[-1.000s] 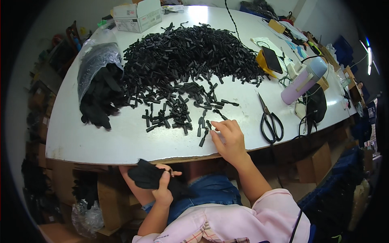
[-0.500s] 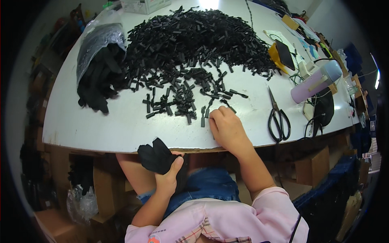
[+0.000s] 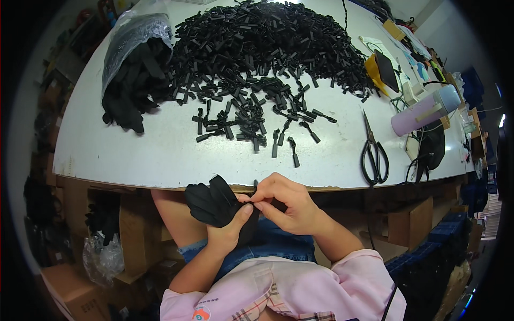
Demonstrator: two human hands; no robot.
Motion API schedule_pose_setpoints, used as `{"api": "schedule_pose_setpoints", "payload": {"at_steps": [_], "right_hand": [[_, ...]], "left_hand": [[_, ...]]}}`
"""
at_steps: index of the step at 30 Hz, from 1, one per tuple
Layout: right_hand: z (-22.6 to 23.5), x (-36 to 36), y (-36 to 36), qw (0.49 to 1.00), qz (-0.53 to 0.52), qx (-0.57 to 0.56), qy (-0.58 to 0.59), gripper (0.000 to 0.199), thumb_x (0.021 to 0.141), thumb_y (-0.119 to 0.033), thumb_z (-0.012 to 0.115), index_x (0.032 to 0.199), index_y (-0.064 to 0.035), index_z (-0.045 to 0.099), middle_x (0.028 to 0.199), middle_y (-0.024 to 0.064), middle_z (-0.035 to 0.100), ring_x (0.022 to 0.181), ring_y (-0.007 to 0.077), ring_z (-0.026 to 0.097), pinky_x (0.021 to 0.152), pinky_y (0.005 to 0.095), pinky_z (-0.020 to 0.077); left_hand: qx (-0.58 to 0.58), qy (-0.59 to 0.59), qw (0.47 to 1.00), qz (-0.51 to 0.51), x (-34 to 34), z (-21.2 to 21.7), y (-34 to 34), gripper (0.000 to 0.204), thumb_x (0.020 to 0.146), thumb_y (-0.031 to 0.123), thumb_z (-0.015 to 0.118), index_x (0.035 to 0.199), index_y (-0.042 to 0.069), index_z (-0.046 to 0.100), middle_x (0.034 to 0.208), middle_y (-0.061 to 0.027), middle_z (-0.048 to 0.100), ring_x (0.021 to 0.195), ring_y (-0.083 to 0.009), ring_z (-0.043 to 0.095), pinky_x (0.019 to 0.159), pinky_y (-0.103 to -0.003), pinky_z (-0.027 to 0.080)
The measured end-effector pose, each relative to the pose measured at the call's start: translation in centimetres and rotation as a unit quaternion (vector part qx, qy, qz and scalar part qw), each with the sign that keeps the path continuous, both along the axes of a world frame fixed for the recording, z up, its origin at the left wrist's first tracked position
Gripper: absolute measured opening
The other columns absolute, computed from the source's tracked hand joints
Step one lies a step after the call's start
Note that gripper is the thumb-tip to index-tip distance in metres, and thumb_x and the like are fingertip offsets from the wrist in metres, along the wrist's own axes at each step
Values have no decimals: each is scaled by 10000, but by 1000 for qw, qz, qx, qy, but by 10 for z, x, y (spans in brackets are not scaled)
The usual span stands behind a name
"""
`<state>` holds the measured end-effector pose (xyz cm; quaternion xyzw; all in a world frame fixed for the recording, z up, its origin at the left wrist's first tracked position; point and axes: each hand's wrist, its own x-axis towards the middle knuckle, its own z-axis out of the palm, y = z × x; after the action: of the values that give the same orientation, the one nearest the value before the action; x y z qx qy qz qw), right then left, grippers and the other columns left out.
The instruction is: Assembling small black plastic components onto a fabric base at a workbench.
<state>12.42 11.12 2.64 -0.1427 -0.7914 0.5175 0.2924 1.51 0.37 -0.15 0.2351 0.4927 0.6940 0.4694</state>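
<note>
Just past the table's front edge, my left hand [image 3: 230, 227] is closed around a bundle of black fabric strips [image 3: 211, 202]. Their rounded ends fan out to the left, and the rest hangs over my lap. My right hand [image 3: 286, 205] meets it with thumb and index finger pinched together. A small dark zipper pull [image 3: 255, 185] pokes up beside those fingertips, mostly hidden by them. Beyond my hands, several loose black zipper pulls [image 3: 295, 152] lie on the white table [image 3: 160, 163], in front of a large heap of the same [image 3: 262, 40].
At the left, a clear plastic bag [image 3: 142, 28] spills black fabric strips [image 3: 128, 99]. Black-handled scissors [image 3: 373, 158] lie to the right. Past them are a lilac bottle [image 3: 423, 113], a phone on a yellow stand [image 3: 383, 74] and cables. Cardboard boxes [image 3: 409, 224] sit under the table.
My right hand has come back from the loose zipper pulls on the table to my left hand, bringing a zipper pull. The left hand keeps hold of the strips. The view has shifted slightly.
</note>
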Motion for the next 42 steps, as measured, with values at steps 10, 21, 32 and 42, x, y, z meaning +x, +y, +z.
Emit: {"api": "schedule_pose_setpoints", "payload": {"at_steps": [10, 21, 32, 42], "right_hand": [[-1, -2, 6, 997, 13, 72, 1, 139, 683, 34, 573, 813, -15, 556, 780, 77, 505, 630, 169, 514, 532, 250, 424], [-24, -4, -24, 981, -66, -183, 18, 116, 732, 48, 567, 845, 26, 546, 751, 52, 515, 586, 66, 499, 497, 162, 406], [-17, -4, -11, 825, 62, -560, 36, 57, 763, -29, 551, 740, 2, 510, 604, 20, 496, 415, 55, 425, 380, 176, 345], [-25, -9, -26, 951, -47, -305, 35, 58, 746, -7, 561, 744, 4, 505, 613, 17, 480, 457, 53, 400, 406, 179, 331]], "left_hand": [[-18, 138, 990, -36, -5, -5, -2, 177, 766, -12, 553, 934, 11, 500, 875, -33, 524, 808, -98, 497, 713, -218, 415], [25, 88, 994, 51, -3, -6, -1, 177, 767, 16, 560, 936, 7, 506, 869, -44, 517, 804, -103, 489, 729, -214, 398], [-3, 21, 1000, 14, -9, 3, -6, 171, 747, 40, 574, 906, 4, 521, 880, -67, 524, 824, -132, 501, 752, -246, 395], [18, 118, 993, 20, -9, 1, -3, 172, 757, 19, 542, 926, 5, 512, 894, -60, 502, 830, -122, 482, 757, -240, 384]]}}
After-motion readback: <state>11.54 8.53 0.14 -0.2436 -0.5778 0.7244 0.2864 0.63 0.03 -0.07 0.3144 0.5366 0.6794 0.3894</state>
